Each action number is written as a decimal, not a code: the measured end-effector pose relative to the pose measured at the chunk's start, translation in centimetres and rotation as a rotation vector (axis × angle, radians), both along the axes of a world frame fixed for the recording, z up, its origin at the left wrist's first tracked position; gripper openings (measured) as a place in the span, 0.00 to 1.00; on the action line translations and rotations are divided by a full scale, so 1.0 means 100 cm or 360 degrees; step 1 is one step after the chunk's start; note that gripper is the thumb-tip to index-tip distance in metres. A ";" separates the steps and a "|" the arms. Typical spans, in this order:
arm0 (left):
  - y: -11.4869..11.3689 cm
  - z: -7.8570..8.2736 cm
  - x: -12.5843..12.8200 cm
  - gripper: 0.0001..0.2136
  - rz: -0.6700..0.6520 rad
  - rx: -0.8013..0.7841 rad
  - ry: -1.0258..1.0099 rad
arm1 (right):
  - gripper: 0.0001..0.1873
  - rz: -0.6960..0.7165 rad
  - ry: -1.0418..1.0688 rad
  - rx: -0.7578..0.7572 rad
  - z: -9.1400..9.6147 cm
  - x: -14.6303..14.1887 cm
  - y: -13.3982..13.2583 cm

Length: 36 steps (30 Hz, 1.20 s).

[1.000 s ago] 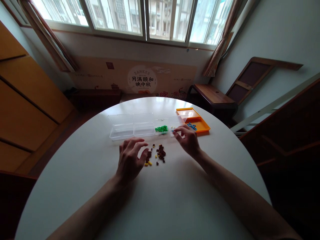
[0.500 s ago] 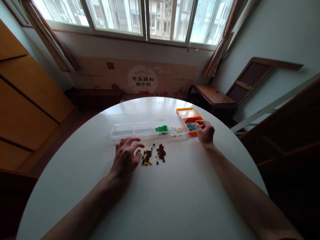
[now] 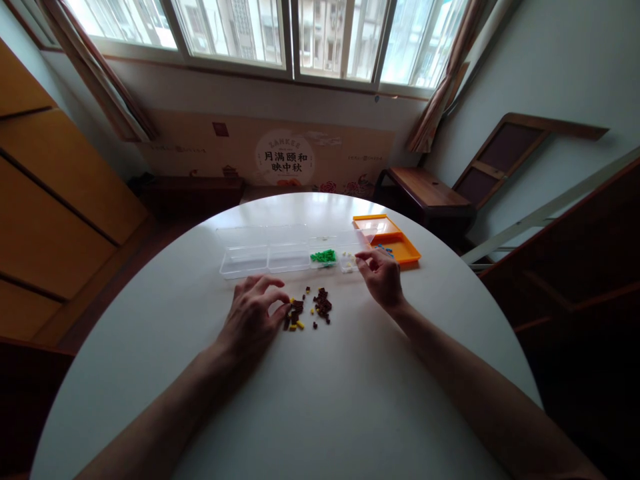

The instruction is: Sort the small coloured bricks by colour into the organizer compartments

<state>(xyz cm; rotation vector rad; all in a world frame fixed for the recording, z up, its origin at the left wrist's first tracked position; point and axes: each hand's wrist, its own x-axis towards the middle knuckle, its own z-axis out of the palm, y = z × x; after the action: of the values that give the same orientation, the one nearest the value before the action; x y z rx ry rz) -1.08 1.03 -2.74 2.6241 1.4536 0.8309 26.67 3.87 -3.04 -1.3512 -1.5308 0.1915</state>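
A small heap of dark brown and yellow beads (image 3: 313,309) lies on the round white table (image 3: 320,413). My left hand (image 3: 253,320) rests beside the heap's left edge, fingers curled, thumb and forefinger close to a bead. My right hand (image 3: 383,275) hovers at the right end of the clear compartment box (image 3: 280,253), its fingers pinched together over the white beads (image 3: 347,262); what they hold is too small to name. Green beads (image 3: 323,256) fill the neighbouring compartment. Blue beads (image 3: 385,249) lie in the orange tray (image 3: 395,241) just behind that hand.
Windows and a printed board run along the far wall. A wooden bench (image 3: 425,193) stands behind the table at the right, a wooden cabinet (image 3: 50,200) at the left, and dark wooden frames at the right edge.
My right hand went out to the orange tray with the blue beads, then came back left to the white-bead compartment. My left hand slid slightly nearer the bead heap.
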 end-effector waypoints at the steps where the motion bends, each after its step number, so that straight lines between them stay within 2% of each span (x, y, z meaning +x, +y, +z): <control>1: 0.000 0.000 0.000 0.05 -0.0011 0.0013 0.0000 | 0.07 0.0039 -0.0004 -0.0014 0.001 -0.004 -0.003; 5: 0.001 0.002 0.002 0.05 -0.0042 0.0095 -0.0044 | 0.07 0.0278 -0.0002 -0.0129 0.004 -0.021 -0.014; 10: -0.007 0.009 0.014 0.04 -0.0157 0.0268 -0.0170 | 0.09 0.0856 0.0008 -0.0448 0.006 -0.044 -0.031; 12: -0.010 0.012 0.019 0.03 -0.0201 0.0318 -0.0214 | 0.09 0.1051 -0.0011 -0.0484 0.007 -0.051 -0.036; 14: -0.013 0.013 0.023 0.02 -0.0235 0.0363 -0.0243 | 0.08 0.1119 -0.0018 -0.0460 0.008 -0.055 -0.039; 21: -0.012 0.013 0.030 0.02 -0.0259 0.0414 -0.0243 | 0.06 0.1074 -0.0039 -0.0380 0.006 -0.054 -0.038; 26: -0.012 0.012 0.026 0.02 -0.0138 0.0405 -0.0240 | 0.07 0.0934 -0.0106 -0.0333 0.006 -0.052 -0.033; 32: -0.009 0.013 0.015 0.03 0.0099 0.0397 -0.0246 | 0.07 0.0630 -0.0268 -0.0266 0.016 -0.058 -0.004; 36: -0.008 0.012 0.010 0.04 0.0153 0.0337 -0.0224 | 0.08 0.0490 -0.0367 -0.0276 0.029 -0.074 0.021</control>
<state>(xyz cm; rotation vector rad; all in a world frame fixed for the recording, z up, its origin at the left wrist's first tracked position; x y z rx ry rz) -0.10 0.25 -1.51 2.5905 1.5425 1.2161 19.26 5.96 -0.15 -1.2991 -1.9534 0.3784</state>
